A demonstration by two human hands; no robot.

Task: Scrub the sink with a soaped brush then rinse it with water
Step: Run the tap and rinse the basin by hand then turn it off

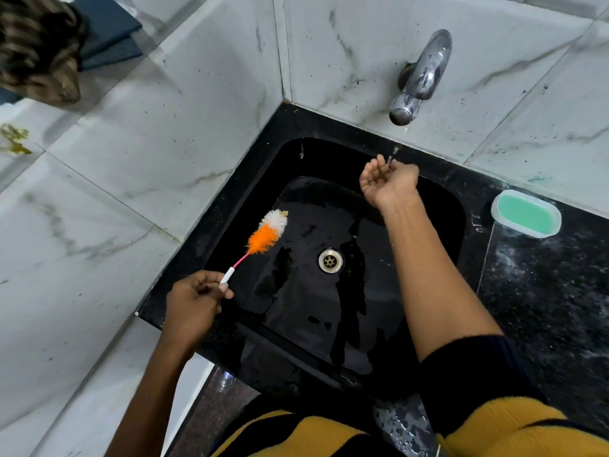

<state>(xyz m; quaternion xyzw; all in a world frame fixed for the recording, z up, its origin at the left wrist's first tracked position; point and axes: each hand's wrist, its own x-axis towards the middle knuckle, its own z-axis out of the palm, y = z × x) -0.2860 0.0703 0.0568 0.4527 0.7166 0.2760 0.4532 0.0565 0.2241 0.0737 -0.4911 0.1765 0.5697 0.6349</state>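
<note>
L hand (194, 300) low, fingers curled, thumb + forefinger pinched shut, forearm bare. R hand (387, 184) extended far fwd, palm up, fingers cupped loosely, not closed. R forearm bare, dark sleeve pushed to elbow.

Head camera looks steeply down, close over sink (329, 153)

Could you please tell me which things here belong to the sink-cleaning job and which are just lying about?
In use: black sink, brush held in the left hand, tap trickling water onto the cupped right hand, green soap in its dish.

Lying about: blue folded cloth in the wall reflection.
</note>
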